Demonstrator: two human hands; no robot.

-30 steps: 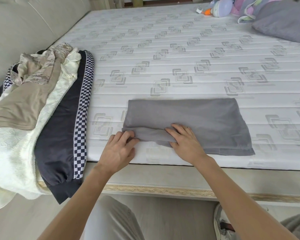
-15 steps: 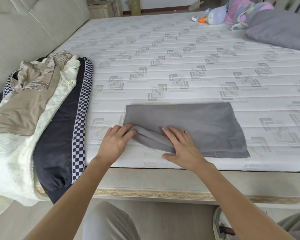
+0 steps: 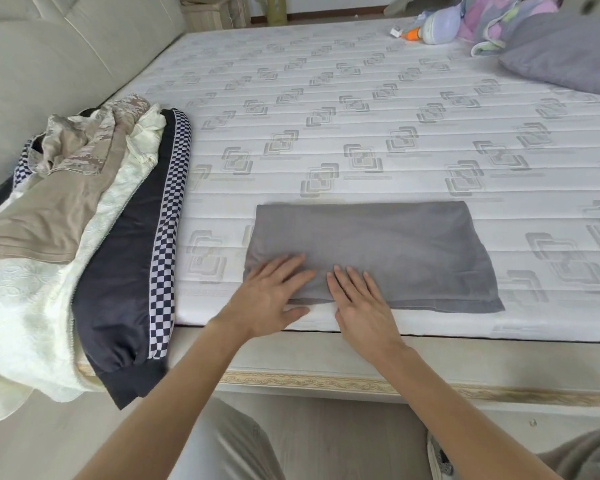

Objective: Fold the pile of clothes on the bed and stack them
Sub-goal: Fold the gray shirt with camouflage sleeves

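Note:
A grey garment (image 3: 388, 251), folded into a long rectangle, lies on the white mattress (image 3: 326, 116) near its front edge. My left hand (image 3: 271, 296) lies flat with straight fingers on the garment's near left corner. My right hand (image 3: 357, 303) presses flat beside it on the near edge. At the left, a pile of unfolded clothes (image 3: 84, 237) hangs over the mattress corner: a tan camouflage top, a cream jacket and a dark jacket with a checkered stripe (image 3: 167, 237).
A grey pillow (image 3: 565, 53) and a pastel blanket with a toy (image 3: 440, 22) lie at the far right. A padded headboard (image 3: 66, 46) runs along the left. The bed frame's front edge (image 3: 326, 379) is just below my hands.
My hands have laid the raised sleeve flap down onto the grey garment and now press it flat. The left hand went from pinching the fabric to lying open on it.

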